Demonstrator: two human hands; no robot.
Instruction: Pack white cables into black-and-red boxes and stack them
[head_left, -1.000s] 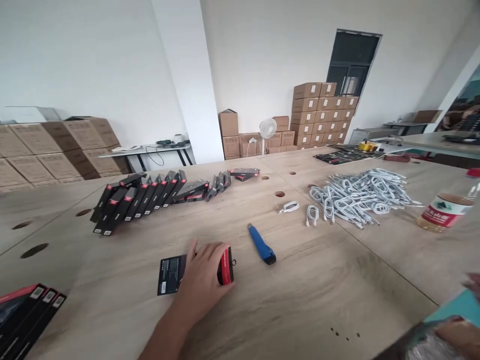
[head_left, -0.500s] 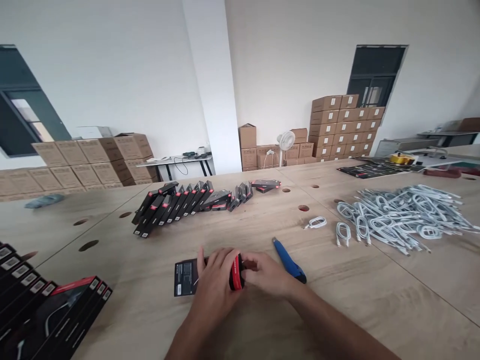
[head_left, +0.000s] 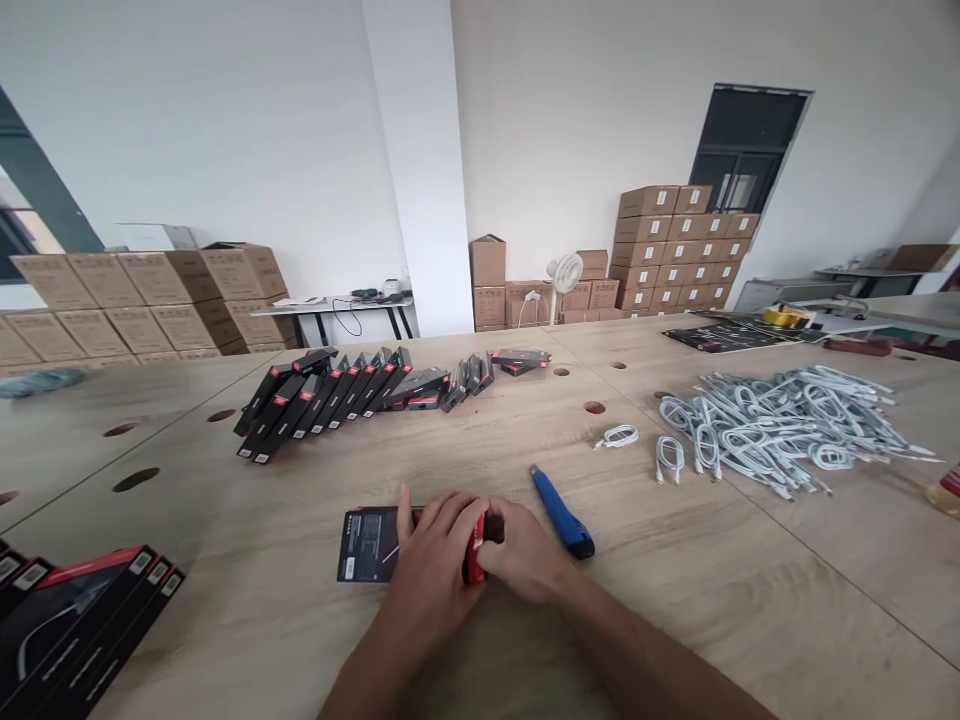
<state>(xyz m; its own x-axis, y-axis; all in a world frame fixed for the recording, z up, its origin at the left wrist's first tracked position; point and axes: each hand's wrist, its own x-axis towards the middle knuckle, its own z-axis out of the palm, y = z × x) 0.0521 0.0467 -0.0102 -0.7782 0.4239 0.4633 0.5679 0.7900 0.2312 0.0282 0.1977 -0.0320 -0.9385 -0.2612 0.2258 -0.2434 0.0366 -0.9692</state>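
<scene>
A flat black and red cable box (head_left: 365,545) lies on the wooden table in front of me, its printed back facing up. My left hand (head_left: 439,545) is wrapped over the right part of the box. At the box's red right end, my right hand (head_left: 517,550) pinches the end with thumb and fingers; the flap is partly hidden. Just beyond the right hand rests a blue utility knife (head_left: 562,512). Farther right, several coiled white cables (head_left: 780,425) lie in a pile, with a single coil (head_left: 619,436) apart from it.
A row of black boxes (head_left: 330,395) leans across the table's far side. More black boxes (head_left: 82,630) stand at the near left. Round holes (head_left: 136,480) pierce the tabletop (head_left: 300,510). Brown cartons (head_left: 675,240) and a white fan (head_left: 564,273) stand beyond.
The view has turned slightly, so most things sit farther left. My right fingers have closed further over the box's red end; my left hand stays on the box.
</scene>
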